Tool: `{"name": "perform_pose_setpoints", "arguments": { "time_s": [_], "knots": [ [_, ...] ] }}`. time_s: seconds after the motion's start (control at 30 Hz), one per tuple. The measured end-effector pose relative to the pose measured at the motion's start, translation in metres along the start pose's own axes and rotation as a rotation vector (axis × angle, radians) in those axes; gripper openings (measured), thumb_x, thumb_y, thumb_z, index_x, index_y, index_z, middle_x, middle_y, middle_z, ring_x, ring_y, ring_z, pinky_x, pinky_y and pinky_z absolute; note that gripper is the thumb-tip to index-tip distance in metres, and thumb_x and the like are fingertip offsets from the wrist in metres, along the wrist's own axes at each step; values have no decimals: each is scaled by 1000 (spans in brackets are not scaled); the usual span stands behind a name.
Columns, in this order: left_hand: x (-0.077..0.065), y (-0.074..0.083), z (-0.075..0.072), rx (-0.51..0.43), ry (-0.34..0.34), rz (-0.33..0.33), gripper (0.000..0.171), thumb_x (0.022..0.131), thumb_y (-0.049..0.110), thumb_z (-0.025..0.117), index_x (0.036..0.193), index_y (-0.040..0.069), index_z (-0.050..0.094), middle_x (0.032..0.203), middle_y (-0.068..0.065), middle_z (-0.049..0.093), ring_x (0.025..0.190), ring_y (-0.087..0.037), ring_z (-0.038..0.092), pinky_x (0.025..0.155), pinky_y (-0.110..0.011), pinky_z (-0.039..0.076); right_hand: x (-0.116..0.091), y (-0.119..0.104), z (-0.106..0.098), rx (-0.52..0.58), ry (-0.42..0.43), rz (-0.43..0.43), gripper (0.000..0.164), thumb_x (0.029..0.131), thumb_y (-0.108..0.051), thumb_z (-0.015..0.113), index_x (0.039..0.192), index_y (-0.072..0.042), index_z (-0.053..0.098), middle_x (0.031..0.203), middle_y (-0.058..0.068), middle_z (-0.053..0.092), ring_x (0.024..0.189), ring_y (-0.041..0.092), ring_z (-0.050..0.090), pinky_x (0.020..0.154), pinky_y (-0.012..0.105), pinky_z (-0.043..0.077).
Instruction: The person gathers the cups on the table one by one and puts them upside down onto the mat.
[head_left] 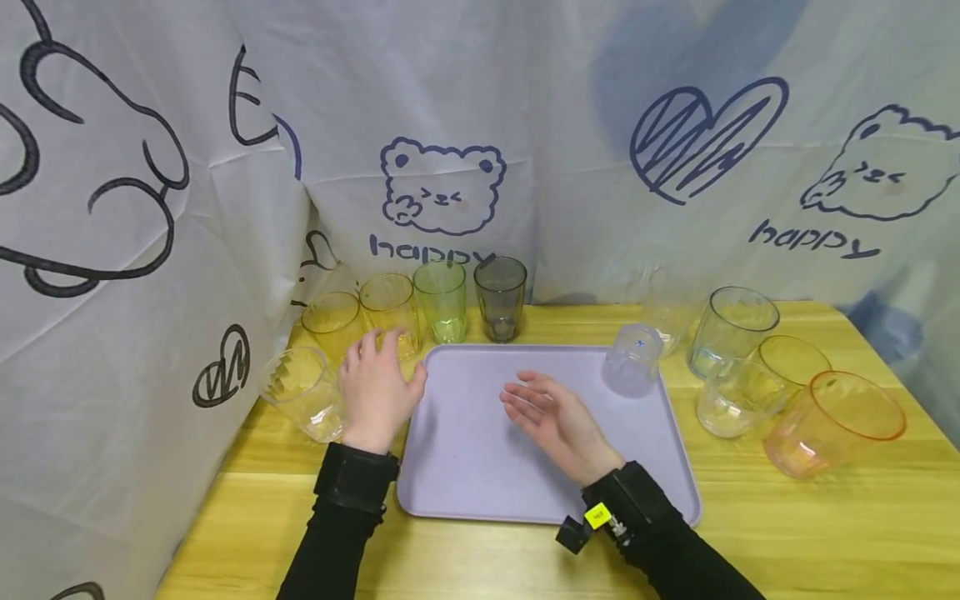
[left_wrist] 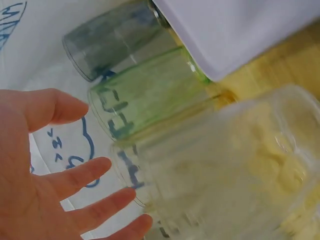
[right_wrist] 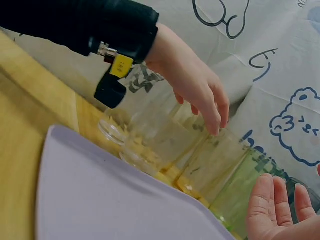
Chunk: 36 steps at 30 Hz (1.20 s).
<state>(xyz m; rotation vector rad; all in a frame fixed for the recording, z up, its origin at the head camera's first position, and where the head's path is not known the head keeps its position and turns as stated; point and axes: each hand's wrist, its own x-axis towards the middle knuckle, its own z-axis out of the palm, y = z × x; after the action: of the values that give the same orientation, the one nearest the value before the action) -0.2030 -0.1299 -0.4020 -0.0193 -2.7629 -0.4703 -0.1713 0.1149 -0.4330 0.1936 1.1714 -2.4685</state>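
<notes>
My left hand [head_left: 375,392] hovers over the glasses at the left with its fingers spread and holds nothing. Nearest to it are a clear glass [head_left: 303,404], a yellow glass [head_left: 330,317] and an amber glass [head_left: 387,292]. In the left wrist view its fingertips are close to the rims; whether they touch cannot be told. My right hand [head_left: 558,425] is above the lilac tray [head_left: 472,467], palm turned inward, fingers loosely bent around nothing. An upside-down pale glass [head_left: 632,362] stands at the tray's back right corner. Behind the tray are a green glass [left_wrist: 145,95] and a dark grey glass [head_left: 501,296].
Right of the tray stand a grey-blue glass [head_left: 731,329], a clear tumbler [head_left: 735,404], a yellow tumbler [head_left: 798,358] and an orange glass [head_left: 832,425]. Another clear glass [head_left: 667,312] is behind the upturned one. A printed curtain [head_left: 570,150] hangs behind and to the left of the wooden table [head_left: 825,533].
</notes>
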Motion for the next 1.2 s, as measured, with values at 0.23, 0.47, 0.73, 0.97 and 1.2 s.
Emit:
{"name": "perform_pose_setpoints", "arguments": {
  "time_s": [0.23,0.47,0.73,0.97,1.2],
  "knots": [
    [6,-13,1,40,-99,-64,62,91,38,66,141,5,51,148,-29,46,134,-53,43,110,-66,38,1,9,4,13,8,23,32,102,-13,37,134,-6,40,115,6,58,108,16,62,100,24,53],
    [7,-17,5,40,-147,-74,66,92,39,66,145,5,47,150,-30,43,135,-55,41,112,-67,36,1,16,3,-22,14,35,36,102,-11,39,137,-3,38,118,7,56,108,16,63,99,24,54],
    [3,-27,7,5,-181,-105,67,93,39,64,147,6,45,152,-29,40,136,-55,40,111,-67,37,0,18,1,-41,16,37,38,101,-11,40,138,-4,37,119,7,56,109,16,62,99,23,53],
    [-4,-37,13,-132,-136,-160,72,88,40,69,147,7,45,153,-27,37,134,-53,39,104,-65,43,0,19,2,-26,25,51,39,100,-12,41,138,-4,38,120,8,56,110,17,62,98,23,53],
    [-12,-44,25,-323,60,-196,81,80,37,81,146,6,46,148,-24,42,130,-47,46,104,-63,44,2,21,5,9,42,62,38,99,-12,41,136,-5,39,119,9,56,109,18,62,97,23,53]
  ]
}}
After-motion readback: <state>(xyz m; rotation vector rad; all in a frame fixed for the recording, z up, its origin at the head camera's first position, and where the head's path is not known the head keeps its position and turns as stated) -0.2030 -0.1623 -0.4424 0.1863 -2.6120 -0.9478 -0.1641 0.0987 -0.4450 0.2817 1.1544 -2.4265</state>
